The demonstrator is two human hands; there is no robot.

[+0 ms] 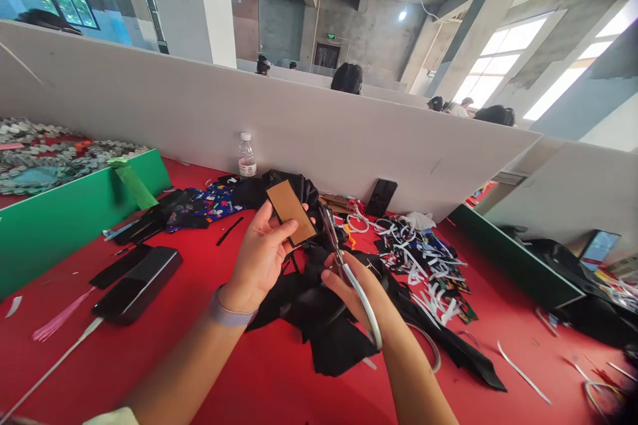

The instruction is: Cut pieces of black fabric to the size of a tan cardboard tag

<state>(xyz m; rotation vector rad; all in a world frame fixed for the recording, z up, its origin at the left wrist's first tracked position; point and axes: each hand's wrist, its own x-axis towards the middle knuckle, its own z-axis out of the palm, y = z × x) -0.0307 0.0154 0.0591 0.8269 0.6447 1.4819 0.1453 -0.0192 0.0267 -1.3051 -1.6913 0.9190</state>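
Observation:
My left hand (266, 249) is closed on a flat brown rectangular piece of card (290, 209), with the thumb pressed across its face. The card is tilted and its far end points up and left. In my right hand (356, 285) is a pair of scissors (367, 309) with white handles, blades pointing up and away. The blades are just right of the card, apart from it. Several pieces of black fabric (333, 342) lie on the red table (199, 345) below both hands. Part of the right hand's grip is hidden behind the handle.
A black power bank (138, 285) with a white cable lies at left. A plastic bottle (246, 156) and a phone (381, 197) stand by the white partition (299, 119). Scraps and white strips (438, 299) are heaped at right. Green dividers (74, 226) edge the table.

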